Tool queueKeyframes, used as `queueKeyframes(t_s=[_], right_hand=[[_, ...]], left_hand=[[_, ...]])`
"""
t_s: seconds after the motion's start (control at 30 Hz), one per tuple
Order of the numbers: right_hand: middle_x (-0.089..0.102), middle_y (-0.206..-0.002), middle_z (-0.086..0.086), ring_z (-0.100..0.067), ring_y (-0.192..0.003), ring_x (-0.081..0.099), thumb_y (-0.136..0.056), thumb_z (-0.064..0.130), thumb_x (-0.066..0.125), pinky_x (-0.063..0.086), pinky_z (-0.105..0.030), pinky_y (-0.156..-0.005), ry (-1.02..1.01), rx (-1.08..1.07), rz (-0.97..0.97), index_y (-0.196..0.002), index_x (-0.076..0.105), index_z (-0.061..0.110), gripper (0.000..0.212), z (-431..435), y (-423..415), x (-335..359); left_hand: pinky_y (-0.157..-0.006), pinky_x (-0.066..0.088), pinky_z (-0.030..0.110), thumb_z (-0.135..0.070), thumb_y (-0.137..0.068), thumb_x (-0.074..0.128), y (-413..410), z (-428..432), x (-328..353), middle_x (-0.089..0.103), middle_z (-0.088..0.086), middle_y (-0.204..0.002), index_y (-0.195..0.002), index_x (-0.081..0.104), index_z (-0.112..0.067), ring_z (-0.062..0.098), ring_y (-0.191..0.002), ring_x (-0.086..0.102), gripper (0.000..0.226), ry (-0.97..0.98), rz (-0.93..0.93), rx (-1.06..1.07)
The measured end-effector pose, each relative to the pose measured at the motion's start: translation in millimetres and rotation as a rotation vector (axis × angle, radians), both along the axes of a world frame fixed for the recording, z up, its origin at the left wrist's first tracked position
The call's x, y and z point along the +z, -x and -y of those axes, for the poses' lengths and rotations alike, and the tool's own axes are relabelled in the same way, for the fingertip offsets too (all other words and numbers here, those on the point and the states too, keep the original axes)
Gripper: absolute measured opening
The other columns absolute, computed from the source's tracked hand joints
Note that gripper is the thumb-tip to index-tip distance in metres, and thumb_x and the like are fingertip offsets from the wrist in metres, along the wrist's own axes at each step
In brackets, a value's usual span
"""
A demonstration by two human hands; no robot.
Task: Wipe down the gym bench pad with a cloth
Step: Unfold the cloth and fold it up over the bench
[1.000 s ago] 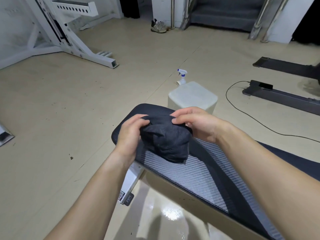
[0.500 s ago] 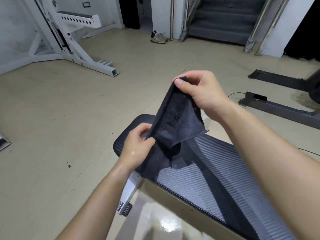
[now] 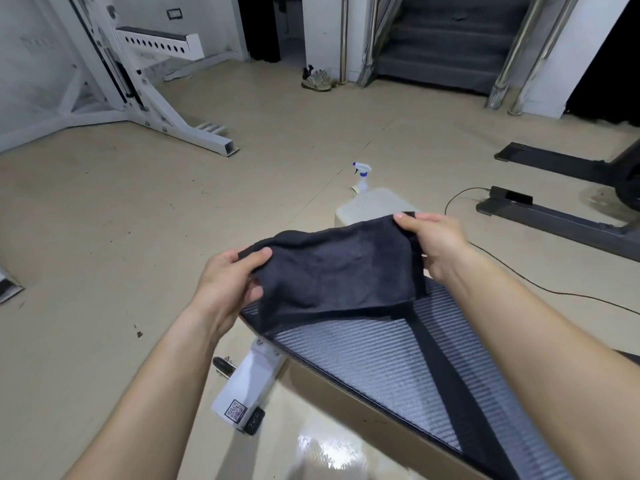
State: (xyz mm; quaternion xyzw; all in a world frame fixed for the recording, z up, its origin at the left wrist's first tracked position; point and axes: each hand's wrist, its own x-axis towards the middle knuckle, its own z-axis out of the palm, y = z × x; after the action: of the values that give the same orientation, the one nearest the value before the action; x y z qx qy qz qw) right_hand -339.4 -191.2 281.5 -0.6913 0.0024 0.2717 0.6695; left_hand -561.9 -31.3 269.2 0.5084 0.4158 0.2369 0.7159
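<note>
Two hands, left hand point(image 3: 228, 278) and right hand point(image 3: 431, 242), each pinch a corner of one dark cloth point(image 3: 332, 271), spread at frame centre over the end of one bench point(image 3: 381, 362). Beyond: one spray bottle point(image 3: 362, 176), one pale container point(image 3: 374, 206).

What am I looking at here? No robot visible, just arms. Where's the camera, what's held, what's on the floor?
There is no machine in this one: a person does the job with bare hands. The single camera sits on the person's head and looks forward and down, so the two forearms come in from the bottom edge.

The left hand and the right hand each pinch an edge of a dark cloth, spread open between them above the end of the bench pad. The pad is grey and ribbed with a dark strip down its middle.

On the floor beyond stand a spray bottle and a pale boxy container. Further back are a white equipment frame, a pair of shoes and stairs.
</note>
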Motion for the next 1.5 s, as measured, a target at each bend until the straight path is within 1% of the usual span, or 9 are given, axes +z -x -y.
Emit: queueKeyframes(t_s=[0.17,0.47,0.83,0.9,0.97,1.07,1.17,1.3,1.5], right_hand=[[0.067,-0.077,-0.004,-0.017,-0.06,0.058,-0.088,0.012,0.074,0.037,-0.025,-0.052,-0.034,0.262,-0.013,-0.099,0.067,0.011,0.013,-9,33,5],[0.075,-0.077,0.005,-0.013,-0.075,0.069,-0.088,0.025,0.073,0.055,-0.038,-0.073,-0.005,0.442,0.439,-0.08,0.077,0.019,0.01,-13,58,-1],[0.075,-0.084,0.015,0.0,-0.08,0.068,-0.075,0.03,0.085,0.05,-0.02,-0.075,0.204,0.647,0.799,-0.092,0.075,0.029,0.019,2,55,4],[0.075,-0.084,0.011,-0.007,-0.078,0.07,-0.083,0.019,0.078,0.052,-0.03,-0.076,0.156,0.616,0.766,-0.088,0.075,0.028,0.011,2,48,2],[0.076,-0.085,0.005,-0.016,-0.083,0.071,-0.087,0.012,0.071,0.056,-0.039,-0.083,0.073,0.582,0.682,-0.085,0.074,0.023,0.012,3,41,2],[0.073,-0.08,0.0,-0.018,-0.079,0.068,-0.09,0.012,0.061,0.054,-0.044,-0.085,-0.007,0.568,0.525,-0.08,0.072,0.018,0.016,6,33,3],[0.065,-0.071,0.001,-0.016,-0.071,0.06,-0.092,0.016,0.057,0.046,-0.039,-0.073,-0.034,0.572,0.479,-0.069,0.067,0.022,0.026,11,19,2],[0.062,-0.074,0.002,-0.013,-0.07,0.056,-0.096,0.02,0.058,0.043,-0.031,-0.069,-0.069,0.488,0.486,-0.073,0.064,0.023,0.024,24,-3,5],[0.061,-0.083,-0.005,-0.018,-0.076,0.055,-0.099,0.035,0.047,0.046,-0.037,-0.075,0.019,0.395,0.464,-0.097,0.058,0.028,0.013,52,-30,50]], left_hand=[[-0.044,0.053,0.024,-0.013,-0.091,0.071,-28,37,13,0.065,0.01,-0.077,-0.099,0.063,-0.004,0.01,-0.044,0.062,0.014,-0.061,0.02,-0.104],[-0.054,0.055,0.019,-0.016,-0.09,0.073,-47,57,23,0.076,0.007,-0.073,-0.091,0.075,-0.009,0.016,-0.06,0.074,0.008,-0.117,-0.027,-0.08],[-0.067,0.06,0.026,-0.002,-0.097,0.042,-39,58,29,0.079,0.012,-0.097,-0.125,0.055,-0.001,0.015,-0.081,0.077,0.031,-0.007,0.021,-0.275],[-0.078,0.061,0.03,-0.005,-0.094,0.054,-36,60,29,0.08,0.004,-0.092,-0.124,0.052,-0.009,0.013,-0.088,0.076,0.031,-0.163,-0.079,-0.272],[-0.084,0.059,0.039,-0.018,-0.081,0.069,-36,57,24,0.078,-0.007,-0.086,-0.118,0.052,-0.023,0.012,-0.088,0.074,0.041,-0.561,-0.297,-0.231],[-0.093,0.048,0.035,-0.052,-0.063,0.075,-39,48,16,0.055,-0.011,-0.11,-0.13,0.05,-0.042,0.009,-0.109,0.053,0.073,-0.937,-0.574,-0.316],[-0.099,0.042,0.029,-0.046,-0.069,0.084,-52,41,6,0.052,-0.009,-0.114,-0.106,0.066,-0.033,0.014,-0.117,0.052,0.043,-0.835,-0.492,-0.45],[-0.086,0.054,0.036,-0.029,-0.069,0.086,-64,39,8,0.073,-0.004,-0.087,-0.072,0.061,-0.021,0.016,-0.083,0.067,0.026,-0.665,-0.326,-0.365],[-0.06,0.05,0.018,-0.008,-0.083,0.078,-92,73,73,0.073,-0.005,-0.071,-0.087,0.071,-0.011,0.007,-0.062,0.065,0.008,-0.331,-0.13,-0.123]])
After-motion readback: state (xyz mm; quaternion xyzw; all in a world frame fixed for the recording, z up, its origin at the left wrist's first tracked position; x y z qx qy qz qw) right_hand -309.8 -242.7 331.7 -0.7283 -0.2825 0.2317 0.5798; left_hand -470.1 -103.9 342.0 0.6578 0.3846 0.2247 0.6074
